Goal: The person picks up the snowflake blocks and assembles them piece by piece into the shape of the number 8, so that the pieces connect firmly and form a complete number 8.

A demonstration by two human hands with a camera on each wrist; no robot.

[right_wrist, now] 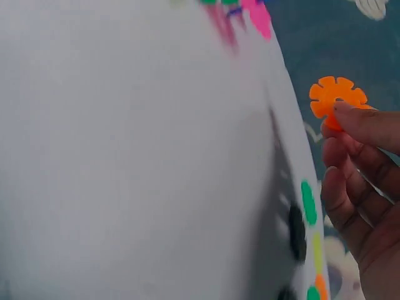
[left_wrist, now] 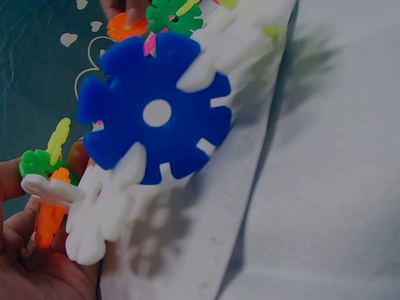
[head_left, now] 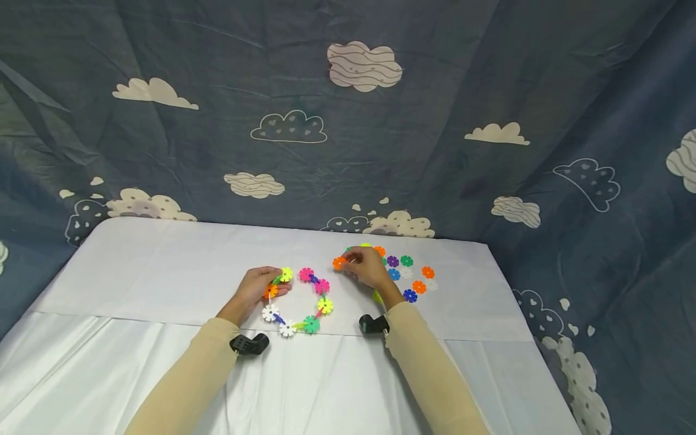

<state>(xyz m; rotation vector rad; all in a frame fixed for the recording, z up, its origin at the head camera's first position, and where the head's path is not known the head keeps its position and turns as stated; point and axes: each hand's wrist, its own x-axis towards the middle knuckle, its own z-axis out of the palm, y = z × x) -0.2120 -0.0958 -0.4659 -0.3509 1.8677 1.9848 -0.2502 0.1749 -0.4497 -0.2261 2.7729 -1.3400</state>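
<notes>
A curved chain of interlocked plastic snowflake discs [head_left: 312, 324] forms a ring with a gap at its top. My left hand [head_left: 255, 289] holds the chain's left end, around the green, orange and yellow [head_left: 286, 275] discs. In the left wrist view a blue disc [left_wrist: 125, 81] looms close to the camera, slotted between white discs [left_wrist: 94, 219]. My right hand [head_left: 367, 266] pinches a loose orange disc [head_left: 339, 263] between thumb and fingers, to the right of the gap. The chain's other end is a pink disc [head_left: 306, 275].
Loose discs in several colours lie right of my right hand, among them a purple one [head_left: 393, 261], a dark blue one [head_left: 410, 295] and an orange one [head_left: 428, 272]. A white cloth [head_left: 163, 266] covers the table. Behind it hangs a dark curtain [head_left: 217, 109] with cloud prints.
</notes>
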